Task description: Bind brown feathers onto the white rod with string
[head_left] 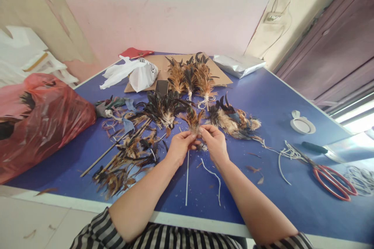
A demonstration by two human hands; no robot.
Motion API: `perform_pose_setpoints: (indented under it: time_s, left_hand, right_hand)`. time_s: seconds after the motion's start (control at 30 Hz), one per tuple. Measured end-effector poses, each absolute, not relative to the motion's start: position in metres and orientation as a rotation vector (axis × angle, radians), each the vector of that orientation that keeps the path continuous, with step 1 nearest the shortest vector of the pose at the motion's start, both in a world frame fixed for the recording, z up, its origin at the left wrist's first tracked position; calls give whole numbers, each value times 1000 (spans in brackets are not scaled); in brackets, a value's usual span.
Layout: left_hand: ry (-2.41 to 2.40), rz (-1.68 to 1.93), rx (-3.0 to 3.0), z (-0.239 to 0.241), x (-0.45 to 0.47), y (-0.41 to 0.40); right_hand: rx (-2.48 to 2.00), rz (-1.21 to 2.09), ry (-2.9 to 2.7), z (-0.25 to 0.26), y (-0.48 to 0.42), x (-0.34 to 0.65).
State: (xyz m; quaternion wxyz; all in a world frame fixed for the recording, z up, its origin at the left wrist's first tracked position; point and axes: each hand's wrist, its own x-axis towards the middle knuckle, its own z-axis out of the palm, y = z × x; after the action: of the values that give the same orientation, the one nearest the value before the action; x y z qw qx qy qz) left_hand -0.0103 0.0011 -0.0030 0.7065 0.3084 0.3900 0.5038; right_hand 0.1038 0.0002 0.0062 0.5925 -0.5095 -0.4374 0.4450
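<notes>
Over the middle of the blue table, my left hand (pixel 182 144) and my right hand (pixel 214 143) meet at the base of a small bunch of brown and black feathers (pixel 193 118). Both hands have their fingers pinched on its lower end, and the feather tips fan out away from me. A thin white stick (pixel 187 179) lies below my left hand. Near my right forearm is a loose piece of white string (pixel 214 175). A dark feather bundle (pixel 166 109) lies just beyond my left hand, and a pale, fluffy feather pile (pixel 235 121) sits past my right.
Tied feather bundles (pixel 190 76) rest on cardboard (pixel 217 76) at the back, near a phone (pixel 161 87). Loose feathers and sticks (pixel 128 155) cover the left side beside a red plastic bag (pixel 49 120). To the right are red-handled scissors (pixel 333 181), a knife (pixel 321 148) and a tape roll (pixel 302 124).
</notes>
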Motion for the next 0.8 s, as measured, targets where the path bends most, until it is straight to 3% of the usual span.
perform_pose_setpoints:
  time_s: [0.27, 0.8]
  left_hand:
    - [891, 1135, 778, -4, -12, 4]
    - [925, 1091, 888, -4, -12, 3]
  right_hand:
    - [-1166, 1151, -1147, 9, -1, 114]
    - [-1227, 1006, -1195, 7, -6, 104]
